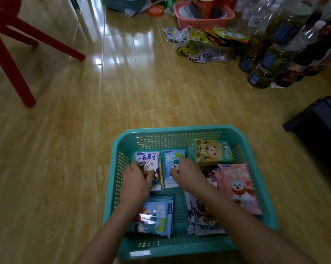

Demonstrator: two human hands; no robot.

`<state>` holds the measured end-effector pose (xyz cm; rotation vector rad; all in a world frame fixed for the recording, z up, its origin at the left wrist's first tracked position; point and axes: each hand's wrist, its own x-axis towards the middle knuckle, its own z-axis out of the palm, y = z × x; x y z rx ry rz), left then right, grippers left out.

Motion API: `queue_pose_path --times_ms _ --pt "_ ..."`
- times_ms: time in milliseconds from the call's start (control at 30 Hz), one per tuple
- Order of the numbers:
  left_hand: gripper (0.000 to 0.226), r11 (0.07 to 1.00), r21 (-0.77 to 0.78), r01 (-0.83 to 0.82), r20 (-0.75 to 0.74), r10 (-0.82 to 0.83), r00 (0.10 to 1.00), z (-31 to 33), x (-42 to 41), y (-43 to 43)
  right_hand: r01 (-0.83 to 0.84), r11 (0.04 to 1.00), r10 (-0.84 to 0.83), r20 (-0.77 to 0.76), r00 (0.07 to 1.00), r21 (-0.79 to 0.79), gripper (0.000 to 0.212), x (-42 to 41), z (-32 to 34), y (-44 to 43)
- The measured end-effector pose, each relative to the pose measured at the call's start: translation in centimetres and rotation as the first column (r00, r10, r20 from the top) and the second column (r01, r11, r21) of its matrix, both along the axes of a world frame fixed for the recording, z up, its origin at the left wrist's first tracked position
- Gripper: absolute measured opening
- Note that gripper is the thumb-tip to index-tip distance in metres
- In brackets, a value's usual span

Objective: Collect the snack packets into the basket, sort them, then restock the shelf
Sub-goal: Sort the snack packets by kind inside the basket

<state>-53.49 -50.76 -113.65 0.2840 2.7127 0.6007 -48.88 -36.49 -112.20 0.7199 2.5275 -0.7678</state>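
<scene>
A teal mesh basket [180, 130] sits on the wooden floor right in front of me, with snack packets lying in groups inside. My left hand [137, 181] rests on a white-and-blue packet [148, 159] at the back left, fingers curled over its lower part. My right hand [189, 173] presses on a light blue packet [173, 156] beside it. A green bear packet [211, 150] lies at the back right and pink packets [239, 185] along the right side. Blue packets [155, 216] and pale purple packets [202, 216] lie at the front, under my forearms.
A red stool [12, 44] stands at the left. Far right holds a pink basket [202, 16], a printed plastic bag with snacks [199, 48], and several jars and bottles [271, 54]. Another teal basket [122, 2] sits at the back. A dark box [320, 119] is at right.
</scene>
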Motion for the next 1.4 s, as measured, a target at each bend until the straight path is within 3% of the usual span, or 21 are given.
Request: queue_pose_path --times_ms 100,200,433,567,700,767,867,967,1100,1167,1200,1267,1300,1367,1400 --pt "0.047 0.999 -0.039 -0.009 0.106 0.013 0.994 -1.0 -1.0 0.2 -0.021 0.994 0.012 0.078 0.997 0.111 0.072 -1.3 -1.3 -1.0" --pt "0.044 1.0 0.012 -0.028 0.113 0.027 0.993 -1.6 -1.6 0.5 -0.014 0.983 -0.01 0.128 0.992 0.184 0.078 -2.1 -2.4 -1.7" --pt "0.045 0.996 0.066 -0.067 0.138 0.057 0.989 -1.9 -2.5 0.6 0.15 0.987 -0.153 0.046 0.987 0.056 0.107 -2.7 -2.6 -0.7" --pt "0.047 0.991 0.09 -0.103 0.216 0.082 0.973 -1.7 -2.9 0.7 0.182 0.98 -0.173 -0.111 0.979 0.078 0.067 -3.3 -2.0 -0.2" --pt "0.036 0.98 0.156 -0.125 0.228 0.087 0.97 -0.9 -2.5 0.6 0.151 0.987 -0.143 -0.123 0.982 0.056 0.037 -3.4 -0.6 0.5" --pt "0.033 0.958 0.235 -0.163 0.236 0.107 0.966 -0.3 -2.3 0.2 0.182 0.983 -0.175 -0.181 0.968 0.023 0.032 -2.8 0.7 1.3" --pt "0.026 0.887 0.388 -0.25 0.283 0.144 0.948 1.1 -2.5 -1.0 0.241 0.965 -0.261 -0.353 0.899 -0.101 0.044 -0.6 3.6 2.5" --pt "0.025 0.756 0.525 -0.391 0.405 0.182 0.896 2.6 -2.8 -2.5 0.262 0.9 -0.39 -0.379 0.839 -0.347 0.047 2.6 6.4 2.9" --pt "0.026 0.622 0.607 -0.494 0.537 0.138 0.832 4.4 -2.9 -3.7 0.311 0.673 -0.481 -0.078 0.873 -0.67 0.032 5.8 6.0 -0.7" --pt "0.025 0.589 0.619 -0.519 0.551 0.145 0.822 5.1 -2.7 -3.9 0.382 0.537 -0.496 0.084 0.864 -0.752 0.028 6.6 4.8 -3.2" --pt "0.024 0.573 0.622 -0.533 0.558 0.153 0.816 5.4 -2.6 -3.9 0.388 0.516 -0.476 0.12 0.871 -0.763 0.026 6.9 4.3 -4.3" --pt "0.021 0.566 0.621 -0.542 0.566 0.154 0.81 5.8 -2.4 -3.9 0.336 0.606 -0.376 0.113 0.92 -0.721 0.024 7.3 3.3 -6.0" --pt "0.019 0.571 0.621 -0.537 0.565 0.149 0.811 5.9 -2.2 -4.0 0.264 0.721 -0.283 0.076 0.956 -0.64 0.025 7.5 3.0 -6.5" --pt "0.013 0.583 0.619 -0.527 0.558 0.146 0.817 6.3 -1.9 -3.9 0.038 0.928 -0.035 0.015 0.999 -0.371 0.027 7.6 2.7 -6.7" --pt "0.012 0.586 0.614 -0.529 0.556 0.154 0.817 6.5 -1.7 -3.9 -0.071 0.969 0.074 0.007 0.997 -0.236 0.03 7.6 2.9 -6.6"
